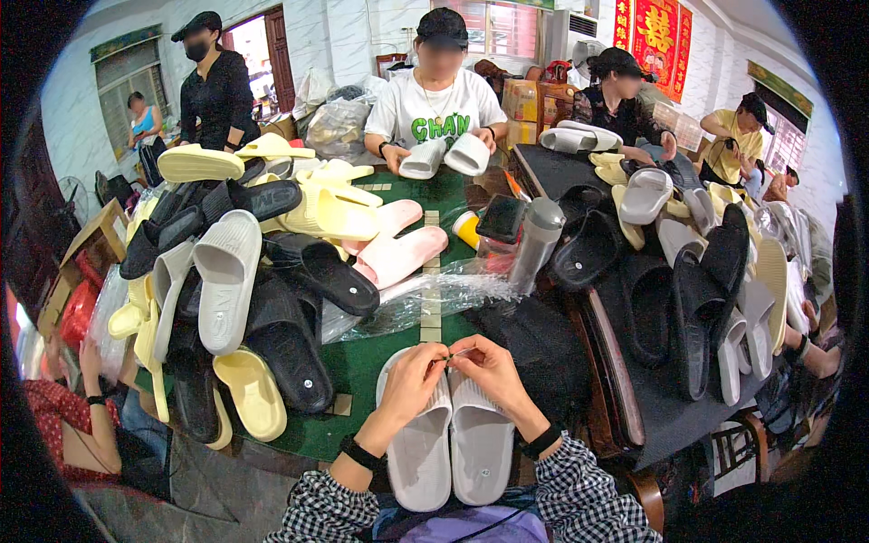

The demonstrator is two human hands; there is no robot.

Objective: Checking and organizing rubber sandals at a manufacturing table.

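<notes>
Head view: slipper heaps (244, 271) flanking hands (448, 371)

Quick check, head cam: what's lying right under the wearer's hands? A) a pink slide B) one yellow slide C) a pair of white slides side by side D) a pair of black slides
C: both the left hand and the right hand pinch something small together above a pair of white slides lying side by side on the green table.

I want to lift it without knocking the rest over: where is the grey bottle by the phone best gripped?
Grip the grey bottle around its mid-body, probably from its near-left side. It stands roughly upright; black slippers crowd its right, while clear plastic wrap lies flat on that near-left side.
</notes>
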